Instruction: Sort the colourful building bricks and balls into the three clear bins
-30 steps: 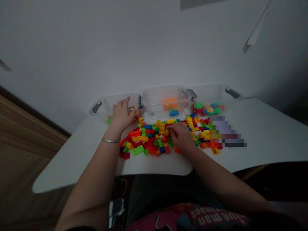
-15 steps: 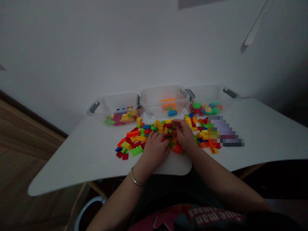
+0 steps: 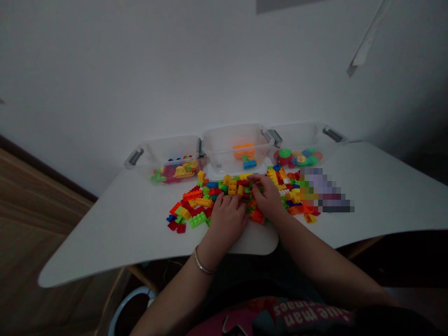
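The toy bricks [image 3: 233,187] lie in a loose spread across the centre of the frame, on the white table [image 3: 105,238], probably laid out thinly so that single pieces can be seen and reached. The left hand [image 3: 229,219] rests palm down at the near edge of the spread, its fingers bent and slightly parted, their tips among the bricks; whether it grips one is hidden. The right hand [image 3: 269,198], just beside it, is half curled, with thumb and forefinger apart over the bricks; I cannot tell if it has hold of anything. Behind, three clear bins stand side by side near the wall, seemingly to leave the front free for handling: the left bin [image 3: 168,148] holds mixed coloured pieces, the middle bin [image 3: 220,151] an orange piece [image 3: 244,150] and a few smaller ones, the right bin [image 3: 301,134] rounded pieces. No brand shows on bins or bricks. Pale lettering on the shirt [image 3: 252,319], bottom centre, includes "man"; the rest is unclear. The pixelated patch [image 3: 325,186] right of centre is unreadable.
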### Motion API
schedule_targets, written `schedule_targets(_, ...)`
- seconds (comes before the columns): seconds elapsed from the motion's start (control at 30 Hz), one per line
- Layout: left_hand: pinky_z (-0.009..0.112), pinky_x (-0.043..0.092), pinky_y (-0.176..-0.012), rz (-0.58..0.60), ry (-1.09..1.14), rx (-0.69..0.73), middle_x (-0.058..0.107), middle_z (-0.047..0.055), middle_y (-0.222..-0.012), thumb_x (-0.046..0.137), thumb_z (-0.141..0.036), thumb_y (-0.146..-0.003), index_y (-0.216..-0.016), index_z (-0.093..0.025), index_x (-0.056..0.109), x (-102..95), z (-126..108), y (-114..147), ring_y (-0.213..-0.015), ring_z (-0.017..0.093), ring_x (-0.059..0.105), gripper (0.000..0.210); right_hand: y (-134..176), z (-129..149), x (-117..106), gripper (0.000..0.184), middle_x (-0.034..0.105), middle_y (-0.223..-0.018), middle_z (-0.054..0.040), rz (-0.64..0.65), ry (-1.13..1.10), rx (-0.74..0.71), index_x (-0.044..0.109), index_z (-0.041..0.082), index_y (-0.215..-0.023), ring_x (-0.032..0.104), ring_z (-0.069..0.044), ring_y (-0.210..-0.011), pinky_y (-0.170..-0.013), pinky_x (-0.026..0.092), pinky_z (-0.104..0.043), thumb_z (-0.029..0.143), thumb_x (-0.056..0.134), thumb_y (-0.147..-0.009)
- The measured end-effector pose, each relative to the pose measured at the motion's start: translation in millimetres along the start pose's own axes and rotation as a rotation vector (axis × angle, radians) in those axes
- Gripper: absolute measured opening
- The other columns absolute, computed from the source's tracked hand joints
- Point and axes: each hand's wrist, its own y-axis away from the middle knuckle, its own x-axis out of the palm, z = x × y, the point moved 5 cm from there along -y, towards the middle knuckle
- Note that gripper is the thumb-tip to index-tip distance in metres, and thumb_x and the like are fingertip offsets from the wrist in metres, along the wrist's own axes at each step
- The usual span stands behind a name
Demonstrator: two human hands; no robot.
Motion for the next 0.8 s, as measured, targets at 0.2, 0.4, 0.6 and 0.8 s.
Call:
schedule_targets(0.2, 0.049, 0.044, -0.103, 0.001, -0.013, -0.072, 0.064, 0.013, -0.116, 0.061, -0.026, -0.083, -0.102, -0.019, 0.069, 2.3, -1.7, 0.9, -0.107, 0.030, 0.059, 0.021, -0.6, 6.3, 2.7, 0.026, 0.070, -0.098, -0.0090, 0.062, 0.046, -0.050, 0.065, 0.022, -0.100, 0.063, -0.026, -0.095, -0.088, 0.050, -0.045, 0.014, 0.049, -0.081)
schedule_targets(0.4, 0.051, 0.041, -0.106, -0.018, -0.021, -0.039, 0.067, 0.011, -0.108, 0.053, -0.021, -0.089, -0.097, -0.019, 0.070, 4.9, -2.5, -2.3, -0.103, 0.028, 0.060, 0.019, -1.5, 6.7, 2.0, 0.025, 0.070, -0.098, -0.0091, 0.056, 0.039, -0.058, 0.065, 0.021, -0.099, 0.063, -0.025, -0.095, -0.088, 0.051, -0.045, 0.015, 0.048, -0.082)
schedule_targets(0.6, 0.049, 0.045, -0.099, 0.044, 0.041, 0.005, 0.069, 0.008, -0.098, 0.058, -0.020, -0.085, -0.089, -0.022, 0.072, 7.6, 1.4, -7.2, -0.100, 0.028, 0.058, 0.015, -1.8, 5.1, 0.2, 0.025, 0.071, -0.098, -0.0085, 0.044, 0.045, -0.048, 0.065, 0.022, -0.098, 0.063, -0.026, -0.095, -0.088, 0.050, -0.045, 0.014, 0.048, -0.081)
schedule_targets(0.8, 0.051, 0.041, -0.104, -0.005, 0.029, -0.053, 0.067, 0.009, -0.099, 0.063, -0.026, -0.081, -0.097, -0.021, 0.071, 2.6, 1.9, -3.1, -0.102, 0.029, 0.056, 0.019, -1.2, 1.9, 0.5, 0.026, 0.070, -0.099, -0.0088, 0.032, 0.046, -0.016, 0.066, 0.022, -0.100, 0.063, -0.026, -0.095, -0.087, 0.051, -0.045, 0.016, 0.049, -0.081)
